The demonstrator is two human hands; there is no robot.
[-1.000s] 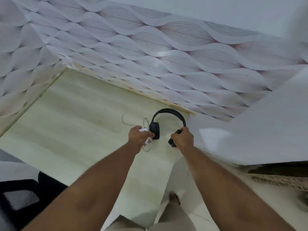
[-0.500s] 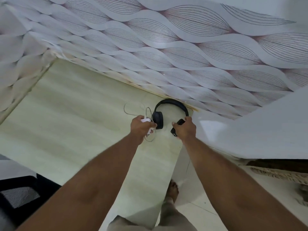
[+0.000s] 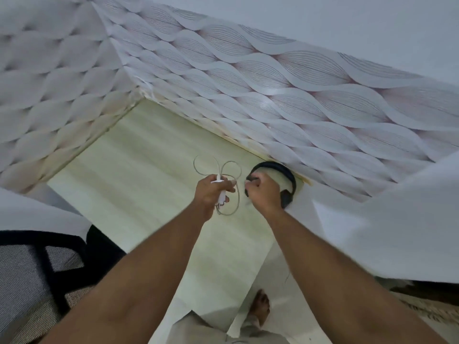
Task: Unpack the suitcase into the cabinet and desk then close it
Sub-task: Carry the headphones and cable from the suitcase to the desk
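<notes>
Black headphones (image 3: 285, 175) lie on the pale wooden desk (image 3: 139, 184), close to the back wall near the desk's right end. My right hand (image 3: 263, 194) is over their left ear cup with fingers curled on it. My left hand (image 3: 213, 192) grips a white charger with its looped white cable (image 3: 231, 170) just left of the headphones, above the desk top. The suitcase and the cabinet's inside are out of view.
Patterned wallpaper (image 3: 273, 95) covers the walls behind and left of the desk. A white panel (image 3: 397, 219) stands at the right of the desk. A black mesh chair (image 3: 37, 274) is at lower left. My bare foot (image 3: 260, 306) is on the floor below.
The headphones have gone from held up by both hands to lying by the wall. My right hand shifted from the right ear cup to the left one. My left hand still holds the charger.
</notes>
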